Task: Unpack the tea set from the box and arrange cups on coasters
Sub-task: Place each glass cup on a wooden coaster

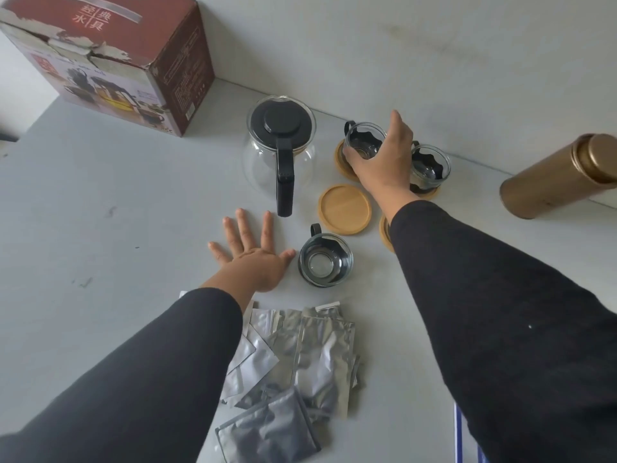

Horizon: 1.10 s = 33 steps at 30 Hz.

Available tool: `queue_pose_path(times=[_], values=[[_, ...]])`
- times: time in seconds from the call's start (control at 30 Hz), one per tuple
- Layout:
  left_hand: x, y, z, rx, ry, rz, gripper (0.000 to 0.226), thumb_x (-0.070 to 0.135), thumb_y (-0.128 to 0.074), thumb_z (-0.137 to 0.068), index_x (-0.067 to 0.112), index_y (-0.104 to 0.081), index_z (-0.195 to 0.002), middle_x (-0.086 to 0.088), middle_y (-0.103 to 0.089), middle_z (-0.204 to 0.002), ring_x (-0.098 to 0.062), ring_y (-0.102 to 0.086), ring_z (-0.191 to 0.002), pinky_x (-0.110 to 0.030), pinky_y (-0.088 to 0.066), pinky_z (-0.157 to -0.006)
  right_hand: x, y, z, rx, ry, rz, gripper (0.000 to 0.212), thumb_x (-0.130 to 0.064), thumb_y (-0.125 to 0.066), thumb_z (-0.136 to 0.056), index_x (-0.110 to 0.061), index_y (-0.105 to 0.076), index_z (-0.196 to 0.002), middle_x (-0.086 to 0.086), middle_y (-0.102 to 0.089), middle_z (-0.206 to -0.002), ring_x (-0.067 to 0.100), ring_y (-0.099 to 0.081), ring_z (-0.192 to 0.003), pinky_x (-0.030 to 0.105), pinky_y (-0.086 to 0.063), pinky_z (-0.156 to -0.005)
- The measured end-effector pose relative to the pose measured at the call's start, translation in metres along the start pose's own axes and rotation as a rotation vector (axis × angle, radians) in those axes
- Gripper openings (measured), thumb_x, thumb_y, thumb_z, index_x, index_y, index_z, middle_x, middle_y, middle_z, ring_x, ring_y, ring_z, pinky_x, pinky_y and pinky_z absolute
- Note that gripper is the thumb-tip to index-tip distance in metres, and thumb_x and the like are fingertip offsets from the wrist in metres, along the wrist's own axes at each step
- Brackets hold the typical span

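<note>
head view, teapot [280, 152] beside gripped cup [362, 142]

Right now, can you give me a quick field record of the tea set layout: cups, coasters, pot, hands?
pot: clear glass teapot with black lid, upright on the grey table
cups on coasters: two glass cups with black holders, far cup and right cup
cup off coaster: near glass cup, on the table
empty coaster: round wooden coaster
other coaster: partly hidden coaster under the sleeve
right hand: grip on far cup's rim
left hand: flat, open, beside near cup
box: red cardboard box, rear left
</note>
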<state>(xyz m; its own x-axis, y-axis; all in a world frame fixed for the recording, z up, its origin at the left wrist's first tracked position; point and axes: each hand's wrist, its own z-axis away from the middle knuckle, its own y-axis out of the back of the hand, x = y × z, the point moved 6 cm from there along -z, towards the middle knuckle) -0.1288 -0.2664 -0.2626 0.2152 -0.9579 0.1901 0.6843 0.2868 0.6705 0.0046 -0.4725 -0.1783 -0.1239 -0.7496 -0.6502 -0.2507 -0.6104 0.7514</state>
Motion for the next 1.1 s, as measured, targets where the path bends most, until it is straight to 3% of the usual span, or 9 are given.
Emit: queue_pose_path(times=[0.17,0.3,0.37,0.47,0.6,0.9,1.1], values=[[0.000,0.004,0.004,0.008,0.011,-0.028,0.075,0.066,-0.015,-0.092,0.034,0.029,-0.144,-0.010,0.043,-0.146,-0.035,0.036,-0.136,-0.061,0.011,-0.111,-0.021,0.019,0.053,0.172,0.129,-0.104,0.074,-0.029,-0.070,-0.080,0.002,-0.037,-0.138,0.019,-0.043,-0.134,0.027,-0.041,-0.127,0.007,-0.019,-0.096],[-0.002,0.003,0.007,0.036,0.000,-0.025,0.076,0.067,-0.015,-0.091,0.034,0.026,-0.145,-0.010,0.041,-0.148,-0.034,0.036,-0.137,-0.061,0.012,-0.111,-0.022,0.014,0.117,0.156,0.111,-0.153,0.072,-0.032,-0.072,-0.079,0.001,-0.042,-0.135,0.019,-0.048,-0.129,0.026,-0.046,-0.122,0.001,-0.018,-0.094],[-0.002,0.002,0.008,0.052,-0.006,-0.027,0.076,0.067,-0.015,-0.091,0.033,0.027,-0.145,-0.010,0.042,-0.148,-0.033,0.036,-0.137,-0.061,0.012,-0.111,-0.019,0.009,0.143,0.114,0.127,-0.123,0.076,-0.038,-0.072,-0.076,0.000,-0.042,-0.135,0.017,-0.048,-0.128,0.025,-0.045,-0.121,0.003,-0.021,-0.097],[-0.002,0.001,0.009,0.070,-0.015,-0.032,0.075,0.067,-0.014,-0.092,0.033,0.027,-0.145,-0.010,0.041,-0.148,-0.033,0.035,-0.137,-0.061,0.012,-0.111,-0.010,-0.002,0.171,-0.045,0.088,-0.054,0.088,-0.045,-0.075,-0.072,-0.007,-0.034,-0.140,0.010,-0.042,-0.133,0.021,-0.040,-0.124,0.019,-0.033,-0.100],[-0.003,0.001,0.009,0.086,-0.034,-0.047,0.076,0.065,-0.017,-0.093,0.033,0.027,-0.145,-0.011,0.041,-0.148,-0.034,0.035,-0.137,-0.062,0.011,-0.111,0.003,-0.015,0.188,-0.155,0.053,0.024,0.099,-0.052,-0.077,-0.067,-0.010,-0.029,-0.143,0.009,-0.040,-0.137,0.023,-0.035,-0.129,0.035,-0.036,-0.107],[-0.002,0.002,0.010,0.088,-0.041,-0.055,0.075,0.065,-0.017,-0.093,0.032,0.026,-0.146,-0.011,0.041,-0.148,-0.034,0.034,-0.138,-0.062,0.010,-0.111,0.003,-0.007,0.170,-0.185,0.049,0.093,0.085,-0.036,-0.080,-0.064,-0.008,-0.040,-0.134,0.011,-0.047,-0.125,0.025,-0.044,-0.116,0.028,-0.038,-0.094],[-0.003,0.002,0.008,0.063,-0.042,-0.047,0.075,0.064,-0.016,-0.093,0.033,0.027,-0.145,-0.011,0.042,-0.147,-0.034,0.035,-0.137,-0.062,0.010,-0.112,-0.004,0.012,0.123,-0.141,0.062,0.125,0.085,-0.027,-0.078,-0.064,-0.008,-0.038,-0.137,0.012,-0.043,-0.131,0.026,-0.042,-0.122,0.028,-0.036,-0.099]])
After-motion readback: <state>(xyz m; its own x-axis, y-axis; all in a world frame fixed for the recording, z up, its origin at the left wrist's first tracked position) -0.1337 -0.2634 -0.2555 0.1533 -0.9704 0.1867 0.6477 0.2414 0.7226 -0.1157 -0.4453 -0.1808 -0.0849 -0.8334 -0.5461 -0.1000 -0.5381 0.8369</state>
